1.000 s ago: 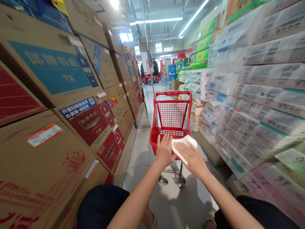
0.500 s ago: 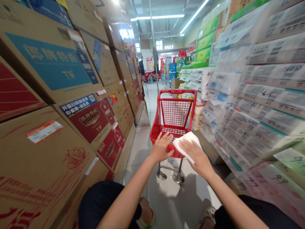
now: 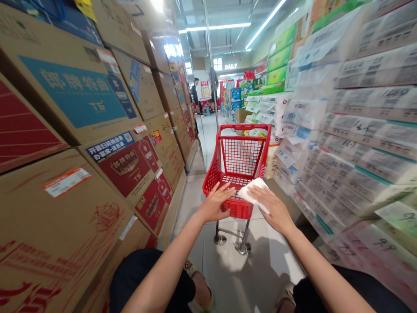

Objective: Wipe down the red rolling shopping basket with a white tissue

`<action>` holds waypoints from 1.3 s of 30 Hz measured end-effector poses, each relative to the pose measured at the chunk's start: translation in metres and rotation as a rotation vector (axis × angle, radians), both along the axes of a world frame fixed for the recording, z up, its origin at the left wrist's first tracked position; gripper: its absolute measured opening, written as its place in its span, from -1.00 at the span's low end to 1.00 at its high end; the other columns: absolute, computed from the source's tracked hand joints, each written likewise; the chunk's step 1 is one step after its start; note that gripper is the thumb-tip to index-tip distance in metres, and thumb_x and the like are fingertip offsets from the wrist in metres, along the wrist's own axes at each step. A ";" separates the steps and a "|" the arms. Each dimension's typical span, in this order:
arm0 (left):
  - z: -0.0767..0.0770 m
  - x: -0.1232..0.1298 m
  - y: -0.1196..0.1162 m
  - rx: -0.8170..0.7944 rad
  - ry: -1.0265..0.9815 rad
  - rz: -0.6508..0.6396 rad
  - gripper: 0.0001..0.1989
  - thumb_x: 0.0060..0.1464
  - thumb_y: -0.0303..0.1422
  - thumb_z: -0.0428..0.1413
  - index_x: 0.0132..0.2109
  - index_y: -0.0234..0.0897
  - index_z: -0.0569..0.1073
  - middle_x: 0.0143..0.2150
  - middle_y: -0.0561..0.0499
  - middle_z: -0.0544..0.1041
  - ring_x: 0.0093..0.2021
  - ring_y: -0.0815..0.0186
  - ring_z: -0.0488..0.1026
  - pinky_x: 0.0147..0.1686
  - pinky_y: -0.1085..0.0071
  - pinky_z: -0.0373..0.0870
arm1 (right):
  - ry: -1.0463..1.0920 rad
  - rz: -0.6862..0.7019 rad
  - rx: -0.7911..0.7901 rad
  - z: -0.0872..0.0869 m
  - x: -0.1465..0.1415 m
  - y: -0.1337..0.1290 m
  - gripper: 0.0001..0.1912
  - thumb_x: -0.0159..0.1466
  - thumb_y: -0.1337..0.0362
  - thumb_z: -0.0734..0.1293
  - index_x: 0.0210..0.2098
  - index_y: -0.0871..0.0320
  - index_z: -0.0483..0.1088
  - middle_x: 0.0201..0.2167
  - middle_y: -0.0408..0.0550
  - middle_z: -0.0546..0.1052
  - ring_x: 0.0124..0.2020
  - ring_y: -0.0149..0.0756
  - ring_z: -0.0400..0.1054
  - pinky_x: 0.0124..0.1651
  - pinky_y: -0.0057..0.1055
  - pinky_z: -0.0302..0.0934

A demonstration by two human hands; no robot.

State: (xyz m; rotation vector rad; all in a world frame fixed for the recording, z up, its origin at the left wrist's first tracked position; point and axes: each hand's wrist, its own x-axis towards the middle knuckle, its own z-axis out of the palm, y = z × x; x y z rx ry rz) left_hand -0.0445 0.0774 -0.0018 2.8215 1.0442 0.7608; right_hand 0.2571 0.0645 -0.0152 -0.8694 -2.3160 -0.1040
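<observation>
In front of me stands a small red shopping cart (image 3: 243,156) with a plastic lattice basket and metal legs on wheels. My left hand (image 3: 216,203) is at the near left of its basket, fingers stretched and spread, thumb apart; whether it bears on the rim I cannot tell. Under the fingers of my right hand (image 3: 272,206) a folded white cloth (image 3: 246,191) lies against the near right part of the basket rim. That hand covers part of the cloth, and its thumb is hidden.
Stacked cardboard cartons (image 3: 71,95) wall the left side. Plastic-wrapped paper packs (image 3: 365,121) rise in piles on the right, close to the cart. Pale floor tiles (image 3: 192,226) run between them. A person (image 3: 195,93) stands far off beyond a metal pole (image 3: 211,56).
My right hand and the cloth have shifted slightly along the rim. My left hand has moved a little left. The cart appears slightly lower and the view has tilted a little.
</observation>
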 end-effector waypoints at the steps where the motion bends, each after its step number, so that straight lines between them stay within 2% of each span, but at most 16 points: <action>1: 0.002 -0.005 0.000 -0.005 0.011 -0.007 -0.19 0.07 -0.36 0.19 0.46 -0.13 0.17 0.43 -0.01 0.30 0.52 0.12 0.00 0.50 -0.07 -0.27 | -0.017 0.045 -0.002 0.001 -0.005 -0.004 -0.29 0.41 0.39 0.17 0.49 -0.07 -0.02 0.42 -0.07 0.27 0.47 -0.19 0.05 0.49 0.10 -0.04; 4: 0.007 -0.019 -0.001 -0.017 0.050 0.000 -0.23 0.13 -0.35 0.17 0.46 -0.12 0.17 0.42 -0.01 0.31 0.52 0.14 0.02 0.50 -0.07 -0.30 | -0.056 0.127 -0.019 0.003 -0.018 -0.008 -0.22 0.36 0.44 0.18 0.51 -0.06 -0.08 0.43 -0.07 0.26 0.47 -0.21 0.05 0.50 0.08 -0.05; 7: 0.010 -0.018 -0.005 -0.013 0.068 0.100 -0.33 0.22 -0.21 0.16 0.43 -0.15 0.23 0.42 -0.06 0.32 0.52 0.08 0.00 0.49 -0.17 -0.37 | -0.018 0.101 -0.040 0.002 -0.022 0.000 -0.21 0.36 0.45 0.18 0.51 -0.08 -0.08 0.44 -0.08 0.24 0.47 -0.20 0.04 0.50 0.10 -0.07; 9: 0.008 -0.004 -0.009 0.007 0.049 0.209 -0.32 0.24 -0.04 0.16 0.40 -0.19 0.28 0.44 -0.13 0.28 0.53 0.01 -0.04 0.47 -0.23 -0.37 | 0.062 0.049 -0.054 -0.001 -0.022 0.006 -0.24 0.38 0.44 0.16 0.50 -0.09 -0.06 0.45 -0.10 0.21 0.48 -0.20 0.02 0.49 0.10 -0.04; 11: 0.001 0.019 -0.011 0.029 0.022 0.271 -0.22 0.22 0.07 0.15 0.42 -0.27 0.25 0.45 -0.21 0.24 0.52 -0.05 -0.02 0.47 -0.24 -0.34 | 0.135 0.011 -0.066 -0.003 -0.023 0.009 -0.26 0.39 0.43 0.15 0.50 -0.09 -0.06 0.46 -0.09 0.19 0.49 -0.19 0.00 0.48 0.08 0.01; 14: -0.010 0.054 -0.008 0.068 -0.040 0.348 -0.18 0.17 0.09 0.18 0.37 -0.39 0.31 0.40 -0.32 0.31 0.49 -0.14 0.05 0.48 -0.22 -0.26 | 0.146 0.005 -0.055 -0.005 -0.027 0.005 -0.26 0.41 0.40 0.17 0.51 -0.08 -0.08 0.46 -0.07 0.19 0.48 -0.17 0.02 0.48 0.07 0.02; 16: -0.015 0.069 -0.005 0.078 -0.066 0.387 -0.26 0.15 0.04 0.20 0.29 -0.41 0.41 0.37 -0.34 0.35 0.48 -0.19 0.08 0.48 -0.23 -0.27 | 0.105 0.017 -0.031 -0.005 -0.029 -0.001 -0.25 0.40 0.41 0.17 0.51 -0.07 -0.11 0.45 -0.05 0.22 0.47 -0.17 0.05 0.48 0.09 0.02; 18: -0.018 0.073 -0.004 0.087 -0.078 0.367 -0.36 0.19 -0.02 0.19 0.25 -0.36 0.44 0.35 -0.30 0.39 0.48 -0.17 0.08 0.48 -0.26 -0.32 | 0.062 0.028 -0.012 -0.005 -0.030 -0.007 -0.22 0.38 0.44 0.17 0.51 -0.06 -0.12 0.43 -0.04 0.25 0.46 -0.16 0.07 0.48 0.11 0.02; 21: -0.015 0.069 -0.007 0.090 -0.093 0.300 -0.47 0.27 -0.08 0.15 0.26 -0.27 0.43 0.28 -0.21 0.48 0.49 -0.08 0.07 0.46 -0.29 -0.41 | 0.024 0.032 0.015 -0.005 -0.027 -0.010 -0.22 0.38 0.44 0.18 0.52 -0.04 -0.12 0.42 -0.02 0.27 0.46 -0.16 0.09 0.47 0.11 0.02; 24: -0.012 0.064 -0.012 0.081 -0.095 0.257 -0.53 0.31 -0.09 0.12 0.25 -0.21 0.44 0.20 -0.14 0.56 0.51 0.00 0.04 0.46 -0.26 -0.50 | -0.007 0.027 0.037 -0.003 -0.018 -0.002 -0.25 0.41 0.39 0.18 0.52 -0.02 -0.11 0.41 0.00 0.28 0.45 -0.17 0.09 0.49 0.10 -0.02; 29: -0.012 0.059 -0.017 0.078 -0.117 0.207 -0.49 0.33 -0.01 0.09 0.25 -0.22 0.45 0.28 -0.17 0.49 0.49 0.02 0.10 0.46 -0.22 -0.51 | -0.001 -0.064 0.024 0.004 -0.001 0.029 -0.35 0.45 0.34 0.16 0.49 -0.04 0.01 0.39 -0.04 0.32 0.45 -0.18 0.10 0.48 0.12 -0.01; 32: -0.013 0.052 -0.020 0.074 -0.136 0.178 -0.49 0.32 0.01 0.09 0.22 -0.23 0.48 0.28 -0.18 0.49 0.47 0.02 0.14 0.46 -0.20 -0.52 | -0.007 -0.092 0.014 0.008 -0.001 0.036 -0.40 0.44 0.33 0.16 0.45 -0.02 0.11 0.38 -0.03 0.35 0.44 -0.15 0.12 0.46 0.14 0.01; 35: -0.010 0.038 -0.026 0.059 -0.129 0.156 -0.50 0.32 0.00 0.11 0.24 -0.19 0.47 0.29 -0.14 0.48 0.48 0.06 0.13 0.47 -0.15 -0.53 | -0.006 -0.045 0.026 0.011 -0.014 0.025 -0.43 0.41 0.35 0.18 0.40 0.02 0.21 0.33 0.01 0.40 0.41 -0.12 0.17 0.46 0.12 0.03; 39: -0.004 0.011 -0.033 0.017 -0.108 0.128 -0.50 0.31 -0.04 0.14 0.29 -0.09 0.42 0.29 -0.06 0.49 0.50 0.11 0.09 0.46 -0.13 -0.59 | -0.006 0.060 0.031 0.012 -0.052 -0.006 -0.48 0.37 0.35 0.22 0.31 0.05 0.32 0.19 0.03 0.53 0.30 -0.11 0.33 0.45 0.09 0.08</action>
